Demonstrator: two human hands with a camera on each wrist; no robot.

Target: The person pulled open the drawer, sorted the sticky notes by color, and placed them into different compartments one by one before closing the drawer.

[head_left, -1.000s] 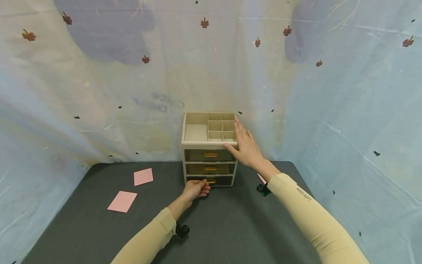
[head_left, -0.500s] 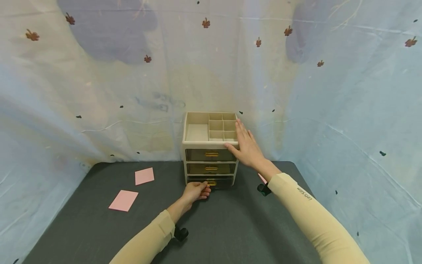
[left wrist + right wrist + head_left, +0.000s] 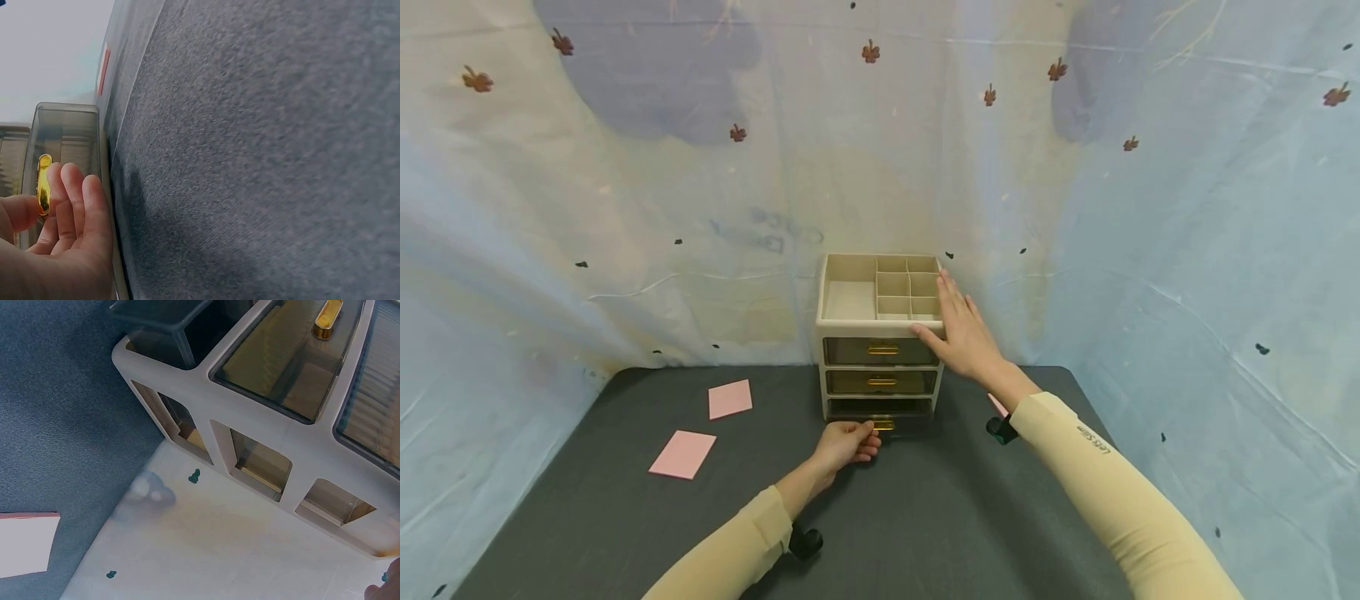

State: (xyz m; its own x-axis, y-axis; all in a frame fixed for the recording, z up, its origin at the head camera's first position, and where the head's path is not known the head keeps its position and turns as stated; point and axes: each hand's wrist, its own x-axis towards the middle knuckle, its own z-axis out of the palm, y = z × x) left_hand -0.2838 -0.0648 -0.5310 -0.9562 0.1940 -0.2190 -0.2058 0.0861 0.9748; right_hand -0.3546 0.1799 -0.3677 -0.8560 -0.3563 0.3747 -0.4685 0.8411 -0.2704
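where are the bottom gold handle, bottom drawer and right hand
Bottom gold handle [image 3: 43,182]: left wrist view, middle of its bar
Bottom drawer [image 3: 913,427]: head view, front panel
Right hand [image 3: 966,339]: head view, its back

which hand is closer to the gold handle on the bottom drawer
Left. The left hand pinches the gold handle of the bottom drawer; the right hand is higher up, at the organizer's top right edge.

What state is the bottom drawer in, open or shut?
Open: the bottom drawer juts out past the cabinet frame in the right wrist view, and the left hand grips its gold handle.
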